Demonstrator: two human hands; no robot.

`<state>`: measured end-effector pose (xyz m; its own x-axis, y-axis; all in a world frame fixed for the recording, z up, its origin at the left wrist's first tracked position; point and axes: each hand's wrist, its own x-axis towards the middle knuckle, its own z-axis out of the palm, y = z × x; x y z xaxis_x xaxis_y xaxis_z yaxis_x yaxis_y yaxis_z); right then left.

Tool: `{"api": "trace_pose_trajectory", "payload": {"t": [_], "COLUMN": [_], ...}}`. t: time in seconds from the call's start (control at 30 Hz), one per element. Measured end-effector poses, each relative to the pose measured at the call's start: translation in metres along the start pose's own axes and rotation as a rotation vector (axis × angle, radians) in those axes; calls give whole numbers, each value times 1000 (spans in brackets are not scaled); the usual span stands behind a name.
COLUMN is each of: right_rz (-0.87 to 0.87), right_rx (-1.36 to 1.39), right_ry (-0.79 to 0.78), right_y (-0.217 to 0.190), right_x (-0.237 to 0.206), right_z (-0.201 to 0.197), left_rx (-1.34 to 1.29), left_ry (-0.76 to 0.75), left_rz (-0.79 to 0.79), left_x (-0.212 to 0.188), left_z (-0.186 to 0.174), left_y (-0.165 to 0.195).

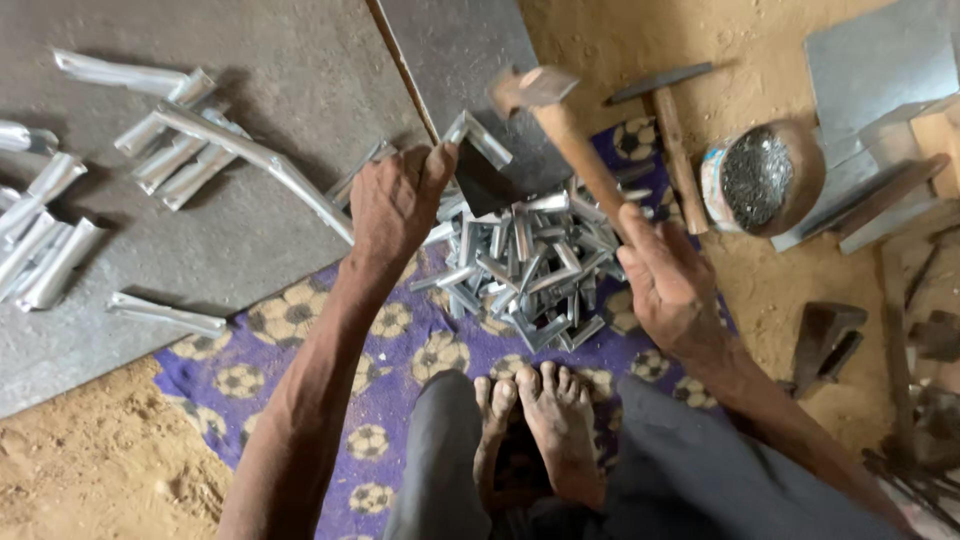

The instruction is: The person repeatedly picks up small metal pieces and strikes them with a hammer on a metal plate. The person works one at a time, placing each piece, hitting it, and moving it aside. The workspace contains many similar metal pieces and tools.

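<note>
My right hand (668, 282) grips the wooden handle of a hammer (560, 115), whose metal head is raised and blurred above a dark iron block (482, 185). My left hand (396, 200) holds a bent strip of shiny sheet metal (478, 135) against that block. Just in front of the block lies a heap of several small folded metal pieces (525, 265) on a purple cloth with football prints (400, 350). My bare feet (540, 425) rest on the cloth below the heap.
Long bent metal strips (190, 145) lie scattered on a grey sheet (120, 280) at left. A second hammer (672, 135) and a bowl of small nails (760, 180) sit at right, with metal sheets (880, 65) and dark iron tools (825, 345) on sandy ground.
</note>
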<state>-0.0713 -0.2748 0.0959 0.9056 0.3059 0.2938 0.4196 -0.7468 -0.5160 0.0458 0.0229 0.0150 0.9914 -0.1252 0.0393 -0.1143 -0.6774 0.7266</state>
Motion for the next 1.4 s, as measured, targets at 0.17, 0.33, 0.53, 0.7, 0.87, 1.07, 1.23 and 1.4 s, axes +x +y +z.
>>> {"api": "trace_pose_trajectory", "payload": {"t": [0.17, 0.33, 0.53, 0.7, 0.87, 1.07, 1.23, 1.4], "right_rz": [50, -2, 188, 169, 132, 203, 186, 253], "right_rx": [20, 71, -18, -13, 18, 101, 50, 36], "right_ry": [-123, -34, -182, -150, -119, -139, -153, -158], "right_y": [-3, -7, -10, -10, -8, -8, -10, -10], "right_x": [17, 25, 33, 24, 13, 14, 9, 7], "right_z": [4, 6, 4, -1, 0, 5, -5, -1], "left_rx": [21, -19, -131, -258, 547, 750, 515, -616], "left_ry": [-43, -5, -55, -341, -127, -123, -180, -162], "left_rz": [-23, 16, -133, -11, 87, 248, 52, -217], "left_x": [-3, -2, -13, -52, -32, -47, -61, -68], "left_z": [1, 0, 10, 7, -56, -89, -95, -78], "left_y": [1, 1, 14, 31, -31, -72, -60, -21]}}
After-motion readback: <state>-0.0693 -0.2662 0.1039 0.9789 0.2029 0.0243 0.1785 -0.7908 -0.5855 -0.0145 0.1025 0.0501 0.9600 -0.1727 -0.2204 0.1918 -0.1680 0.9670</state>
